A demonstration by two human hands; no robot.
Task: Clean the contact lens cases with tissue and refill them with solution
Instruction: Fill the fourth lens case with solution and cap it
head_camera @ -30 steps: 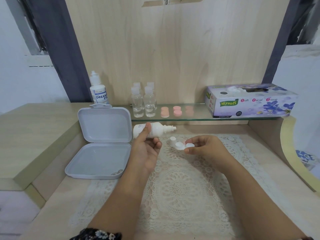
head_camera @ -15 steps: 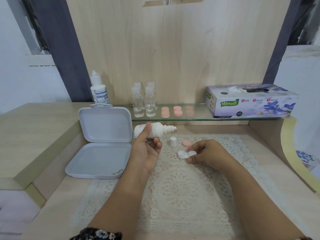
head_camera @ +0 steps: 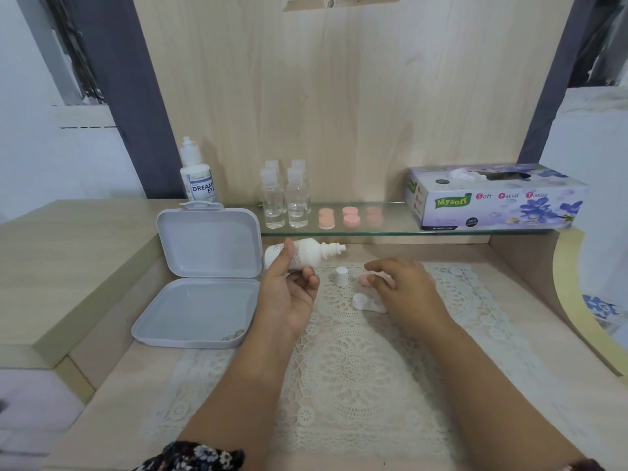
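Lace mat (head_camera: 356, 368) on my wooden desk, my left hand (head_camera: 289, 297) gripping the uncapped solution bottle (head_camera: 302, 254) sideways, my right hand (head_camera: 404, 287) loosely spread over the white lens case (head_camera: 361, 301), pink lid (head_camera: 364, 279) and bottle cap (head_camera: 341, 276) just behind it.

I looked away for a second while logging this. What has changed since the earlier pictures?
The right hand set the white lens case down on the lace mat, let it go, and now reaches toward the pink cap, fingers loose. The left hand holds the solution bottle tipped sideways as before. The bottle's cap, open box and shelf items stayed put.
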